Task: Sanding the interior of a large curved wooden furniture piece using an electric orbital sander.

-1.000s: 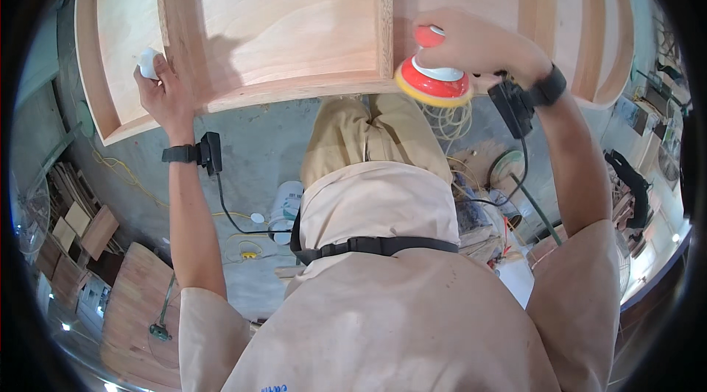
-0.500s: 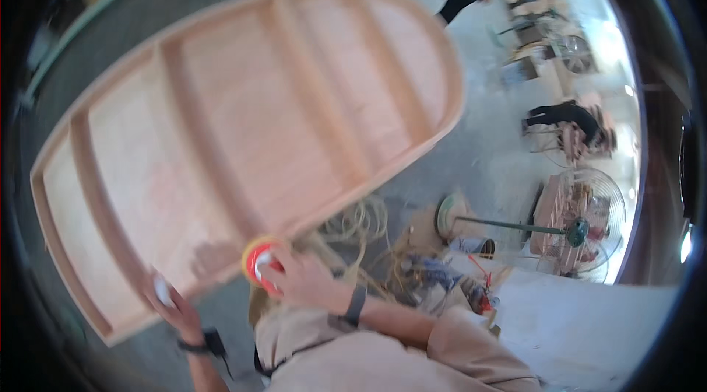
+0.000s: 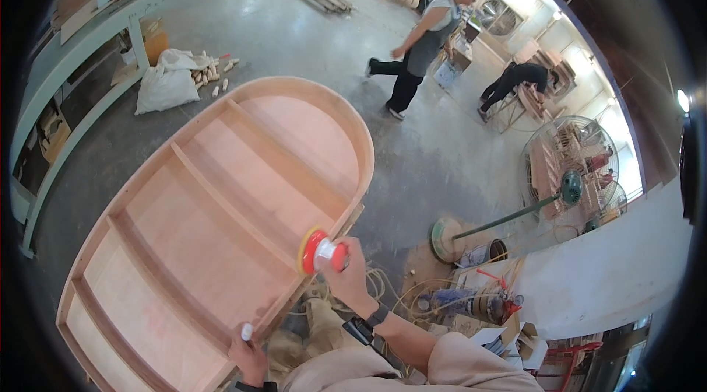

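A workshop floor (image 3: 412,163) surrounds a ribbed wooden panel (image 3: 213,215) in the head view; at the panel's near edge, the right hand (image 3: 348,276) wraps its grip around a red sander (image 3: 314,251), the left hand (image 3: 249,359) pinching a white object (image 3: 247,331).

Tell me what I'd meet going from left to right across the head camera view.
Pale green metal frame, white sack, left hand with a small white object, red-and-yellow sander in the right hand, person in mid-stride, wire-caged head of the standing fan.
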Action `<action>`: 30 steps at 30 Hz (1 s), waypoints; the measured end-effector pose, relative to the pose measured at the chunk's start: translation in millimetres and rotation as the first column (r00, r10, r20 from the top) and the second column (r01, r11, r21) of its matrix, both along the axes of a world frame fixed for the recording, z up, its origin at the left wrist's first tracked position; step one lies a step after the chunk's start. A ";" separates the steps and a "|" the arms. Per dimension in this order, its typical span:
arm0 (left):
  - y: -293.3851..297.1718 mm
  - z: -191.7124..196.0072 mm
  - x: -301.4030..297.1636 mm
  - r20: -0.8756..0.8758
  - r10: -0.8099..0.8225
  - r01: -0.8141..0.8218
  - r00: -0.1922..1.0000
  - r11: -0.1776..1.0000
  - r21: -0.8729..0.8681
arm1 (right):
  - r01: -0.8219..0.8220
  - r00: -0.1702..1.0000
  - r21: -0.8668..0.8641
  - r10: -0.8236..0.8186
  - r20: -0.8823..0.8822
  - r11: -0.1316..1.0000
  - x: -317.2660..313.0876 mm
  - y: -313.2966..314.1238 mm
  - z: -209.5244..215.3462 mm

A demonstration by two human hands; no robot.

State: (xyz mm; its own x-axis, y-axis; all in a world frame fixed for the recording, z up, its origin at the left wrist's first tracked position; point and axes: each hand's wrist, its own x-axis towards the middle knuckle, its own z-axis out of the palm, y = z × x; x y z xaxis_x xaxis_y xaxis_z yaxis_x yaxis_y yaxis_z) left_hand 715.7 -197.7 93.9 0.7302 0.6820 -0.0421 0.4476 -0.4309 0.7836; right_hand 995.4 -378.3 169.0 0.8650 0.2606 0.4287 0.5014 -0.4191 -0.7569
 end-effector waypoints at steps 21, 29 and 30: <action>-14.9 -28.4 40.4 -0.183 0.345 -0.354 0.920 0.935 -0.016 | 0.131 0.971 -0.535 -0.218 -0.101 0.835 233.2 -96.8 -44.9; 8.4 -33.0 6.4 -0.183 0.483 -0.501 0.857 0.863 -0.066 | -0.636 0.696 -0.532 0.713 -0.081 0.560 21.6 -45.0 -61.3; 16.6 -36.9 -2.3 -0.077 0.453 -0.443 0.888 0.889 0.117 | -0.671 0.665 -0.527 0.738 -0.116 0.521 19.9 -41.9 -60.3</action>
State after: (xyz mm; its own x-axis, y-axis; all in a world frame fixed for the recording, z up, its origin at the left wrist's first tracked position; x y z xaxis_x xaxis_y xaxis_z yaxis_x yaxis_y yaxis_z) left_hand 713.4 -181.1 57.1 0.3409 0.9399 -0.0178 0.6839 -0.2349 0.6907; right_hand 1015.2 -420.1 108.7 0.2589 0.9580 0.1231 0.8633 -0.1724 -0.4743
